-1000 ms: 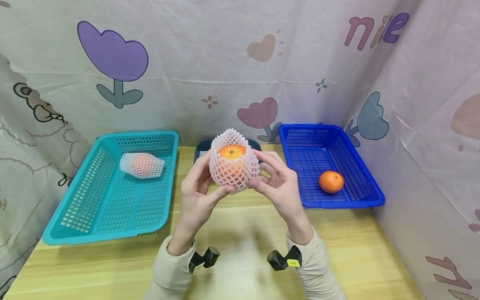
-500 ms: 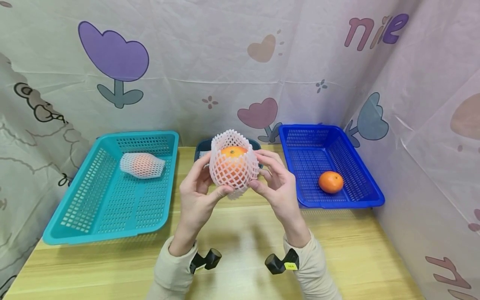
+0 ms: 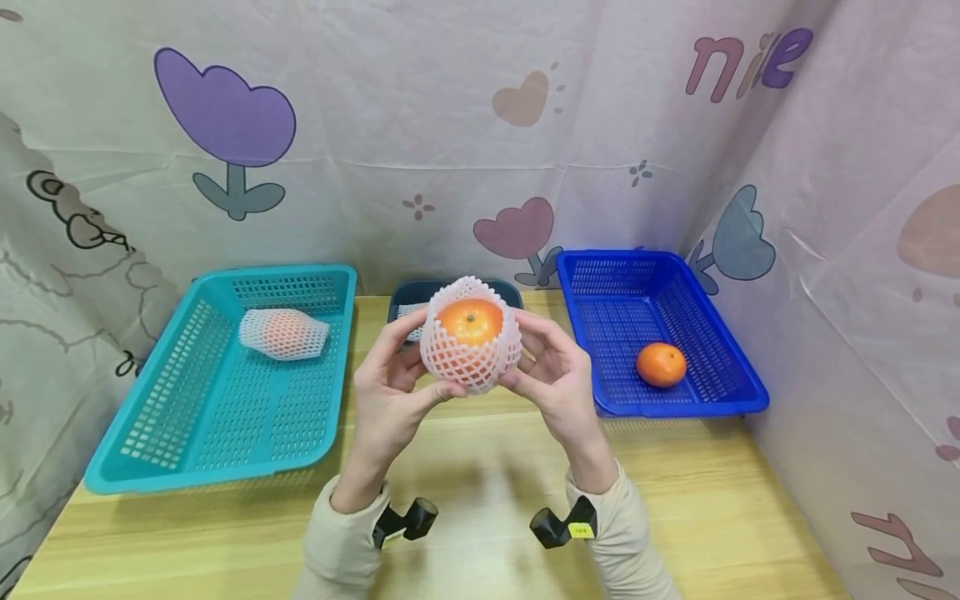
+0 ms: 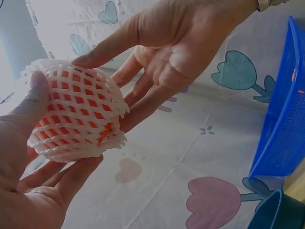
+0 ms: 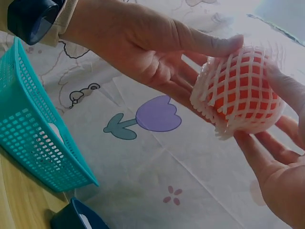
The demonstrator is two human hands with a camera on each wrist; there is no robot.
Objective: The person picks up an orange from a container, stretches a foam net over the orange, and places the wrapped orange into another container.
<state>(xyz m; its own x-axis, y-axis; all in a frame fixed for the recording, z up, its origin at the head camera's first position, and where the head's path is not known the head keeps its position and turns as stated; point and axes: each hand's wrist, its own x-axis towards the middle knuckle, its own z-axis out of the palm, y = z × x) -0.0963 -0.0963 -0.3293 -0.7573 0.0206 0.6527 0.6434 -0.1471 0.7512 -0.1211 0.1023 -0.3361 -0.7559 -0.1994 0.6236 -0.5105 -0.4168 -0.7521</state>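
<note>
Left hand (image 3: 386, 400) and right hand (image 3: 558, 379) grasp the foam net (image 3: 468, 368) from opposite sides, the orange (image 3: 474, 321) nested inside, stem end exposed, above the table (image 3: 480, 492) — gentle, even pressure should best seat the orange without tearing the net.

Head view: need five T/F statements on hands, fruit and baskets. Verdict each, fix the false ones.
1. The left hand and right hand both hold the round orange fruit in its white foam netting. True.
2. The netting fully covers that fruit's top. False: its top shows bare at the opening.
3. A bare round orange fruit lies in the royal-blue rectangular plastic basket. True.
4. The turquoise rectangular plastic basket holds a second netted orange fruit. True.
5. The turquoise basket is right of the blue one. False: it is left.
</note>
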